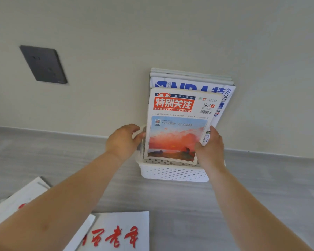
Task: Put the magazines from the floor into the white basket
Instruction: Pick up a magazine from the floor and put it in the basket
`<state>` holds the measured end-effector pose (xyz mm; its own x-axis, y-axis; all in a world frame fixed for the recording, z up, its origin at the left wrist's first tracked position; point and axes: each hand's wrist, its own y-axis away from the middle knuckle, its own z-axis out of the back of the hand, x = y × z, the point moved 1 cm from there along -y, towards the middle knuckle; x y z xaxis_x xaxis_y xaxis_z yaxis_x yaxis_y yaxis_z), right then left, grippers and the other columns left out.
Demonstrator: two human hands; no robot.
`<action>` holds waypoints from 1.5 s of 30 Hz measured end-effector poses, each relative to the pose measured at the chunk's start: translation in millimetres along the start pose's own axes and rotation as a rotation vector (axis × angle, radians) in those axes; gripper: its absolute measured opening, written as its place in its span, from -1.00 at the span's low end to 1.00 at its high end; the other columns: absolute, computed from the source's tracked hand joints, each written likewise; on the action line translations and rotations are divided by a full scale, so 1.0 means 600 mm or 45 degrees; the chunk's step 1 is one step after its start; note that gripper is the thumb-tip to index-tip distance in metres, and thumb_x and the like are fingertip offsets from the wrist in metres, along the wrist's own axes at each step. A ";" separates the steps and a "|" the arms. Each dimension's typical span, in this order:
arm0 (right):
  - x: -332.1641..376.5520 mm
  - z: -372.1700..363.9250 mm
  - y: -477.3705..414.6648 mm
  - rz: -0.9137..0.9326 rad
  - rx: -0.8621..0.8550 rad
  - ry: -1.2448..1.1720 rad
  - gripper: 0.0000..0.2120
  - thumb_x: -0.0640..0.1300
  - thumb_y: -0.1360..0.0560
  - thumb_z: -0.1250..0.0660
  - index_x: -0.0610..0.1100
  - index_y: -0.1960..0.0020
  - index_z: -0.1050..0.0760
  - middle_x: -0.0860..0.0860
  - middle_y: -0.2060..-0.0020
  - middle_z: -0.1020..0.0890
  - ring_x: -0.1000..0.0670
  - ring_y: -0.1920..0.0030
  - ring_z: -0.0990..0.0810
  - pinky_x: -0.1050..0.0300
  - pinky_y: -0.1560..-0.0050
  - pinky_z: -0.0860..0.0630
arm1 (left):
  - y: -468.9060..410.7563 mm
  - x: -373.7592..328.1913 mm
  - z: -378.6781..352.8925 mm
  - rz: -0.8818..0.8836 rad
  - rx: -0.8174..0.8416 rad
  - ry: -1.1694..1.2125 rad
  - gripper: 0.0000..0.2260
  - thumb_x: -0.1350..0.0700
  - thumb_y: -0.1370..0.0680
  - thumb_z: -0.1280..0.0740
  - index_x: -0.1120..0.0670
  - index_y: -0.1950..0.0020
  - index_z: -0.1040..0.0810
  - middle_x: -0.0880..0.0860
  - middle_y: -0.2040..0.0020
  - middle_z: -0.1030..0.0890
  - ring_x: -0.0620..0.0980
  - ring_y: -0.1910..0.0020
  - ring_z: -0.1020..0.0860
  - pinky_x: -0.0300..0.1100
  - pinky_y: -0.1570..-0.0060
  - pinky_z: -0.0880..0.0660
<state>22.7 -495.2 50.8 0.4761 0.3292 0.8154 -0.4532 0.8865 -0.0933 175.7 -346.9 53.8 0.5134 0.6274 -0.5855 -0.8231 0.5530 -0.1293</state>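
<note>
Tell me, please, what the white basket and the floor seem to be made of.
White basket: likely moulded plastic, smooth finish; its walls carry regular rows of small holes. Floor: grey, matt, with streaky grain, perhaps laminate or vinyl; real wood cannot be excluded.

Head camera looks forward-down, near the wall (152, 33).

Basket (172, 173) is packed w/ upright mags (178, 124), wall (188, 42) right behind. Bare floor (170, 200) in front gives me room; loose mags (120, 230) lie btm-left.
</note>
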 end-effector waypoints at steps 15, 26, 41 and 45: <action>-0.027 -0.148 0.406 0.316 0.573 0.486 -0.45 -0.03 -0.51 -0.15 -0.04 -0.43 -0.03 0.01 -0.48 -0.07 0.04 -0.47 0.00 0.19 -0.44 0.03 | 0.350 0.366 0.172 0.567 0.047 -0.003 -0.66 0.19 -0.46 -0.32 0.20 -0.23 -0.45 0.21 -0.28 -0.48 0.21 -0.22 -0.46 -0.01 -0.23 -0.37; -0.058 -0.214 0.494 0.459 0.618 0.924 -0.46 0.14 -0.54 0.13 0.00 -0.46 0.13 -0.05 -0.50 0.19 -0.09 -0.47 0.28 0.04 -0.37 0.40 | 0.388 0.456 0.204 0.633 0.235 -0.385 -0.26 -0.16 -0.36 -0.37 0.07 -0.42 -0.15 0.16 -0.41 -0.29 0.19 -0.38 -0.23 0.03 -0.34 -0.24; -0.051 -0.212 0.495 0.430 0.703 0.992 -0.47 0.15 -0.55 0.14 0.03 -0.46 0.18 -0.03 -0.49 0.21 -0.07 -0.47 0.29 0.03 -0.38 0.37 | 0.351 0.450 0.229 0.518 0.255 -0.320 -0.70 0.14 -0.55 -0.13 0.11 -0.27 -0.31 0.21 0.06 -0.59 0.16 0.16 -0.54 -0.10 0.19 -0.47; -0.051 -0.209 0.493 0.393 0.701 0.942 -0.47 0.16 -0.54 0.10 0.05 -0.45 0.14 -0.01 -0.50 0.19 -0.05 -0.48 0.28 0.02 -0.42 0.34 | 0.367 0.439 0.242 0.474 0.073 -0.018 -0.64 0.17 -0.55 -0.14 0.10 -0.36 -0.29 0.25 -0.18 -0.55 0.23 -0.02 -0.54 -0.06 0.06 -0.45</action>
<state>-31.5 -202.3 -73.2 0.5451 0.8098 0.2172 -0.8373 0.5123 0.1910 165.1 19.6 -12.7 0.1849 0.7986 -0.5727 -0.9393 0.3150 0.1360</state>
